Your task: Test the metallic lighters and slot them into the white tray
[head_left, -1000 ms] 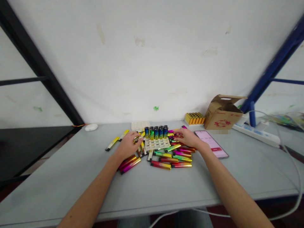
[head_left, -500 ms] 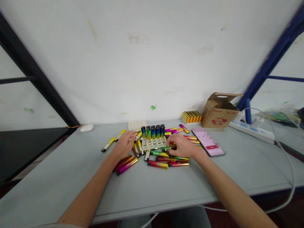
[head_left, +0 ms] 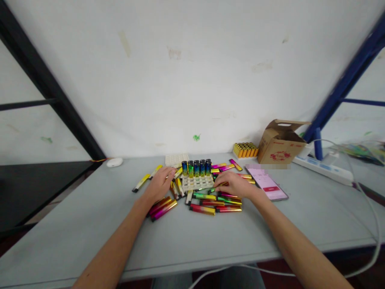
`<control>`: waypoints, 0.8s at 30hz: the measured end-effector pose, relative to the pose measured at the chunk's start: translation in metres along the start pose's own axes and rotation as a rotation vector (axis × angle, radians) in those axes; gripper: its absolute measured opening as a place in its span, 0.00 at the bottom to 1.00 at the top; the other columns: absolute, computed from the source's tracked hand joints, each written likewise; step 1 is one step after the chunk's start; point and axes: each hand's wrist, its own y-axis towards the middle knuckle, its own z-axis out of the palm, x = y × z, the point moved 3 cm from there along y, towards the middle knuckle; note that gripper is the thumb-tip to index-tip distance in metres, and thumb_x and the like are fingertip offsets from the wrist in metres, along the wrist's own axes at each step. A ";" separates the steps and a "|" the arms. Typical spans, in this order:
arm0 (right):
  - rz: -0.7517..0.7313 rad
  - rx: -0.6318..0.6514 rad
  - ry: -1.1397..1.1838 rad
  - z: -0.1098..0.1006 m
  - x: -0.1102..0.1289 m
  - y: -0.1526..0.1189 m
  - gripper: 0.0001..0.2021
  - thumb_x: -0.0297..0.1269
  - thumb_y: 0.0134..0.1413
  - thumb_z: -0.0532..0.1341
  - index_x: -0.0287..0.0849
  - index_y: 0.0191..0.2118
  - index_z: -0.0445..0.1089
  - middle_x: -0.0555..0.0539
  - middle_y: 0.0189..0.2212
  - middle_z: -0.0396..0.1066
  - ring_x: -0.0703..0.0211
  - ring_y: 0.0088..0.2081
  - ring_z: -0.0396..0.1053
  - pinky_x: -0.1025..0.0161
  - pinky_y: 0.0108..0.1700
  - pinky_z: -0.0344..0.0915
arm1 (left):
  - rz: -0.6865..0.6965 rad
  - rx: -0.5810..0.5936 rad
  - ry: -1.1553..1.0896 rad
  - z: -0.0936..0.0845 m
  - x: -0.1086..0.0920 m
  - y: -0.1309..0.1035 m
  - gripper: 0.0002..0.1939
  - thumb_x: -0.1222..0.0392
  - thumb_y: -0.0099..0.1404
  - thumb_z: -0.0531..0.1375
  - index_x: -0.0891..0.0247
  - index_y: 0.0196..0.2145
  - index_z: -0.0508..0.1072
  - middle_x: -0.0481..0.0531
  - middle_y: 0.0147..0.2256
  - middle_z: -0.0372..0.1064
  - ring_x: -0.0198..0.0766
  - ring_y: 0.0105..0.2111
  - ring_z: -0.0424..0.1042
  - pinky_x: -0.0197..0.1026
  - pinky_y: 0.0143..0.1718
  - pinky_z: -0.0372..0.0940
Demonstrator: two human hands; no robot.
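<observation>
A white slotted tray stands mid-table, its back rows holding several upright blue-green lighters with black tops. At the tray's right front corner, the fingers of my right hand are pinched on a green lighter, which they partly cover. My left hand is to the left of the tray, fingers curled over the loose yellow lighters; what they hold is hidden. Beside it lie a yellow lighter and a magenta lighter. Red-gold lighters are strewn in front of the tray.
Behind the tray is another pale tray. At the back right are a block of orange cylinders, an open cardboard box and a power strip. A phone lies right of my right hand; a white case sits far left.
The whole view has shifted slightly. My right hand has drawn a little back from the tray's corner, uncovering more of the lighters under it. My left hand stays in nearly the same place.
</observation>
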 end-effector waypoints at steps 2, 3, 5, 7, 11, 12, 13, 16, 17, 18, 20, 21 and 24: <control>0.022 0.005 0.064 0.001 -0.003 0.000 0.10 0.39 0.58 0.59 0.42 0.34 0.78 0.45 0.32 0.76 0.58 0.33 0.71 0.63 0.38 0.65 | -0.003 -0.002 0.004 0.000 0.000 0.000 0.24 0.50 0.71 0.41 0.64 0.43 0.72 0.58 0.44 0.73 0.44 0.46 0.69 0.50 0.53 0.62; 0.046 -0.005 0.094 0.002 -0.005 -0.001 0.10 0.39 0.58 0.59 0.42 0.35 0.77 0.45 0.32 0.76 0.58 0.33 0.71 0.63 0.38 0.65 | -0.006 -0.001 0.006 0.000 0.001 0.000 0.24 0.50 0.71 0.41 0.65 0.42 0.72 0.58 0.43 0.73 0.44 0.46 0.69 0.50 0.52 0.62; 0.096 -0.031 0.130 0.003 -0.009 -0.001 0.10 0.38 0.58 0.59 0.42 0.35 0.77 0.45 0.33 0.77 0.58 0.33 0.72 0.63 0.37 0.66 | -0.015 0.001 0.010 0.000 0.000 0.000 0.24 0.50 0.71 0.41 0.65 0.42 0.72 0.58 0.42 0.73 0.44 0.45 0.69 0.50 0.51 0.63; 0.122 -0.047 0.127 0.004 -0.011 -0.002 0.09 0.38 0.57 0.60 0.42 0.35 0.77 0.45 0.33 0.77 0.58 0.33 0.72 0.63 0.36 0.66 | -0.020 0.004 0.010 0.000 0.000 0.000 0.23 0.50 0.71 0.41 0.64 0.41 0.73 0.57 0.41 0.73 0.44 0.44 0.69 0.50 0.50 0.63; 0.130 -0.061 0.086 0.004 -0.011 -0.002 0.08 0.37 0.56 0.61 0.41 0.35 0.76 0.45 0.32 0.76 0.58 0.32 0.71 0.64 0.36 0.66 | -0.013 0.005 0.005 0.000 0.000 0.001 0.23 0.51 0.71 0.42 0.63 0.40 0.73 0.56 0.41 0.73 0.44 0.44 0.69 0.49 0.50 0.63; 0.132 -0.068 0.079 0.004 -0.011 -0.002 0.08 0.37 0.56 0.60 0.41 0.35 0.76 0.45 0.32 0.76 0.58 0.32 0.71 0.64 0.35 0.66 | -0.013 0.003 0.004 0.000 0.000 0.001 0.23 0.51 0.71 0.42 0.63 0.39 0.73 0.57 0.41 0.73 0.44 0.44 0.69 0.49 0.50 0.63; 0.132 -0.072 0.071 0.004 -0.011 -0.001 0.08 0.36 0.56 0.60 0.41 0.35 0.76 0.45 0.32 0.76 0.58 0.32 0.71 0.64 0.35 0.65 | -0.016 0.002 0.005 0.000 0.001 0.001 0.23 0.51 0.71 0.41 0.63 0.39 0.73 0.57 0.41 0.73 0.44 0.44 0.69 0.49 0.51 0.63; 0.116 -0.070 0.046 0.005 -0.011 -0.001 0.08 0.35 0.57 0.59 0.42 0.36 0.76 0.46 0.32 0.76 0.58 0.33 0.71 0.63 0.36 0.65 | -0.037 0.003 0.013 0.001 0.002 0.001 0.24 0.51 0.71 0.40 0.64 0.40 0.73 0.57 0.41 0.73 0.44 0.44 0.69 0.49 0.51 0.63; 0.110 -0.068 0.039 0.005 -0.010 -0.001 0.08 0.35 0.57 0.59 0.42 0.36 0.76 0.46 0.33 0.76 0.58 0.33 0.71 0.63 0.37 0.65 | -0.042 0.007 0.018 0.001 0.003 0.001 0.24 0.51 0.71 0.40 0.64 0.40 0.73 0.58 0.41 0.72 0.44 0.44 0.69 0.49 0.51 0.63; 0.106 -0.067 0.034 0.005 -0.009 -0.001 0.08 0.35 0.57 0.59 0.42 0.36 0.76 0.45 0.33 0.76 0.58 0.34 0.71 0.63 0.37 0.65 | -0.043 0.010 0.022 0.001 0.003 0.001 0.25 0.51 0.71 0.40 0.65 0.40 0.73 0.58 0.41 0.72 0.44 0.44 0.69 0.49 0.51 0.63; 0.102 -0.070 0.024 0.004 -0.007 -0.002 0.08 0.35 0.57 0.59 0.41 0.36 0.76 0.45 0.33 0.76 0.58 0.34 0.71 0.63 0.38 0.65 | -0.044 0.014 0.023 0.001 0.003 0.001 0.25 0.51 0.71 0.39 0.64 0.40 0.73 0.57 0.41 0.72 0.44 0.44 0.69 0.49 0.51 0.63; 0.100 -0.068 0.016 0.004 -0.006 -0.002 0.08 0.35 0.57 0.59 0.41 0.36 0.76 0.45 0.33 0.76 0.58 0.34 0.71 0.63 0.38 0.65 | -0.046 0.016 0.021 0.001 0.003 0.001 0.25 0.51 0.71 0.39 0.64 0.40 0.73 0.57 0.41 0.73 0.44 0.44 0.69 0.49 0.51 0.63; 0.076 -0.035 -0.031 0.003 -0.002 -0.002 0.07 0.37 0.56 0.61 0.42 0.36 0.76 0.46 0.33 0.76 0.58 0.34 0.71 0.63 0.38 0.64 | -0.049 0.016 0.011 0.002 0.003 0.001 0.25 0.52 0.71 0.40 0.65 0.39 0.73 0.57 0.40 0.73 0.44 0.44 0.69 0.49 0.51 0.63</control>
